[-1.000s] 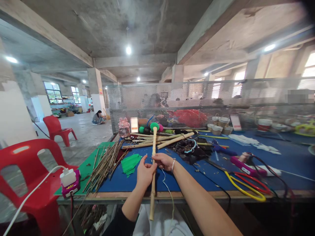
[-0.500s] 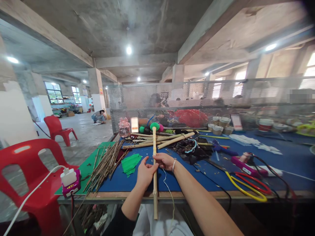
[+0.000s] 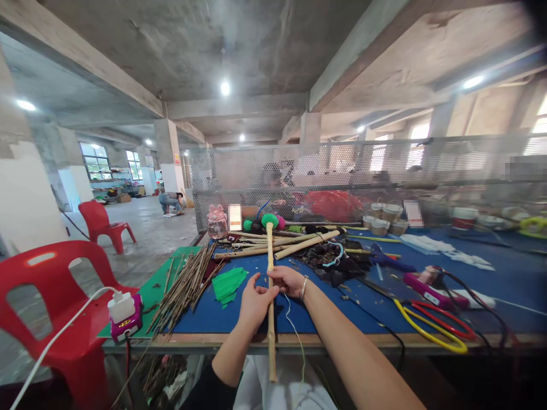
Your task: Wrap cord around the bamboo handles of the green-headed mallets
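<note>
A bamboo stick (image 3: pixel 272 341) points away from me over the table's front edge. Pale wrapping covers its far half, and a green round end (image 3: pixel 269 219) shows at the tip. My left hand (image 3: pixel 255 302) has its thumb pressed to the stick from the left, its fingers partly hidden. Just beyond, my right hand (image 3: pixel 287 280) pinches the stick from the right where the wrapping ends. A thin white string (image 3: pixel 294 324) hangs from beneath my right hand to my lap. Left of my hands lies a piece of green cloth (image 3: pixel 228 285).
Thin twigs (image 3: pixel 188 285) are heaped at left beside a purple power socket (image 3: pixel 125 316). Bamboo poles (image 3: pixel 307 245) and dark fabric scraps (image 3: pixel 329 262) lie behind my hands. Yellow-handled shears (image 3: pixel 423 330) are at right. A mesh screen (image 3: pixel 239 171) stands behind the table; a person (image 3: pixel 171 202) bends down beyond.
My hands and the stick keep nearly the same hold, with the view shifting slightly. The distant person has risen from a crouch to a bent stance.
</note>
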Demonstrator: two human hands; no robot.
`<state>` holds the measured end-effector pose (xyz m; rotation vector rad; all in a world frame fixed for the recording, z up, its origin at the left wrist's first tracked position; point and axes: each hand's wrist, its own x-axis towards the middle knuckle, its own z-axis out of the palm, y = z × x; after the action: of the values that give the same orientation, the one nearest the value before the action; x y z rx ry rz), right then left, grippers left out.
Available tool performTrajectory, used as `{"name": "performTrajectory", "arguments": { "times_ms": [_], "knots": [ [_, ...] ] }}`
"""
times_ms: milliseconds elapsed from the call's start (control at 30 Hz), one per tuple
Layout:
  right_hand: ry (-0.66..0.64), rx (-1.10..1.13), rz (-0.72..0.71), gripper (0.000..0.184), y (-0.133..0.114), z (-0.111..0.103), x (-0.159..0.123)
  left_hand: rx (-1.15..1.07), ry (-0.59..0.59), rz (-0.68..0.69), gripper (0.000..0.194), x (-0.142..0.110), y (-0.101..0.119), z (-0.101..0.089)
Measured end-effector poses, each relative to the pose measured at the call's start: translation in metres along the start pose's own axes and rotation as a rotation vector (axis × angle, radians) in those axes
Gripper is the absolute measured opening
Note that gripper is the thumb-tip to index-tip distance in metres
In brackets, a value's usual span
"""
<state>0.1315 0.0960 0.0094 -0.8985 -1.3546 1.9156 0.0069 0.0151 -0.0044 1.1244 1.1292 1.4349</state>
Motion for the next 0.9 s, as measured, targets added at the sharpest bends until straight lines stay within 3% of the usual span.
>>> {"name": "performTrajectory", "arguments": {
  "times_ms": [100, 267, 367, 533, 667, 900],
  "knots": [
    [-0.047, 0.022, 0.026, 0.033, -0.002, 0.000, -0.002, -0.073, -0.029, 0.004, 0.083, -0.002, -0.001, -0.001],
    [-0.131, 0.030, 0.038, 0.031, -0.004, 0.000, -0.005, -0.207, -0.129, -0.127, 0.086, -0.010, 0.012, -0.002],
    [-0.098, -0.011, 0.011, 0.033, -0.001, 0.000, -0.002, -0.166, -0.097, -0.143, 0.082, -0.008, 0.011, -0.001],
    [-0.063, -0.046, 0.008, 0.034, 0.002, -0.001, 0.001, -0.008, -0.021, -0.023, 0.085, -0.001, -0.001, 0.001],
    [-0.113, -0.013, 0.024, 0.034, 0.000, 0.000, -0.001, -0.129, -0.032, -0.083, 0.084, -0.003, 0.004, 0.000],
    [-0.175, -0.058, 0.006, 0.030, 0.001, 0.003, -0.002, -0.202, -0.094, -0.170, 0.057, -0.008, 0.014, 0.000]
  ]
}}
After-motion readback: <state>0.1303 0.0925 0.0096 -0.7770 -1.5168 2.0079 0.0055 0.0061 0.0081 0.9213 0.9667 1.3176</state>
